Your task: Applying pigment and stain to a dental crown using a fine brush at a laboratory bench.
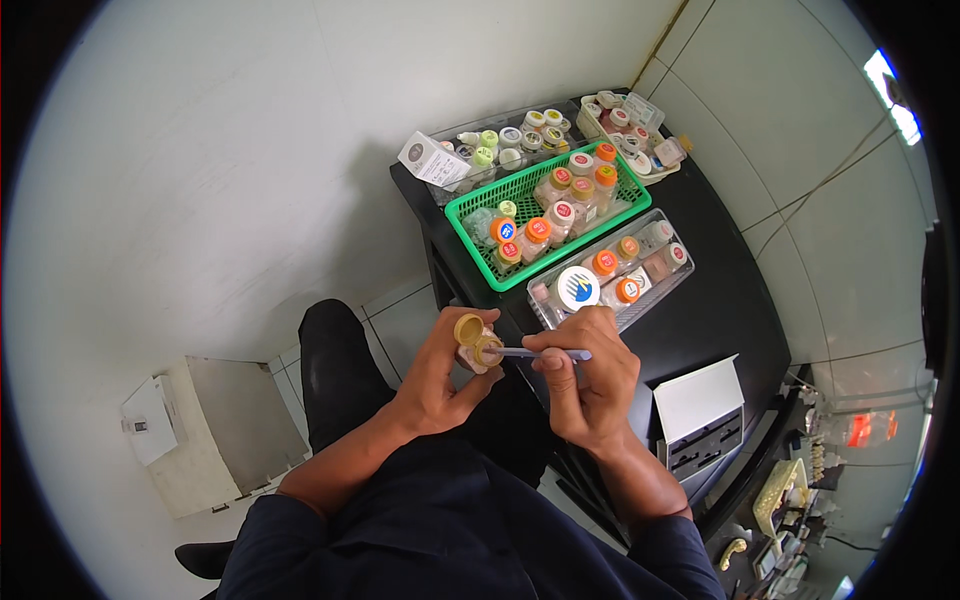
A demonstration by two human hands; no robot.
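In my left hand [435, 385], held over my lap, is a small jar [482, 352] with its yellow-gold lid [468, 328] flipped up and a pale pinkish content. My right hand [590, 385] is closed on a thin pale lilac spatula [570, 354], whose far end reaches into the jar's mouth. Just beyond my hands, a clear plastic tray [545, 318] holds several bottles and a large jar [577, 288] with a white, blue and yellow lid. Behind that sits a green perforated basket [470, 255] of several jars with orange, red and pale green caps.
The black desk [730, 290] also carries a tray of small pots [510, 138], a white box [432, 160], another container [655, 170] and an open white case [697, 395]. A cluttered shelf with a yellow basket [775, 495] is at lower right; a white wall [200, 200] borders the left.
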